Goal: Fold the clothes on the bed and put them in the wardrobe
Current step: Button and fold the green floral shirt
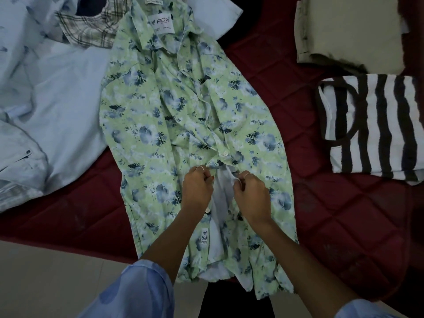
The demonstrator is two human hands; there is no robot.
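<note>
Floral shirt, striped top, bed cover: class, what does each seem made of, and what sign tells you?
Floral shirt: thin woven cloth, probably cotton, matte; it creases finely.
Striped top: looks like soft knit; its stripes waver.
Bed cover: quilted fabric with a slight sheen; stitched diamonds show.

Green floral shirt (160, 125) flat, front up, on red quilted bed (298, 203)
</note>
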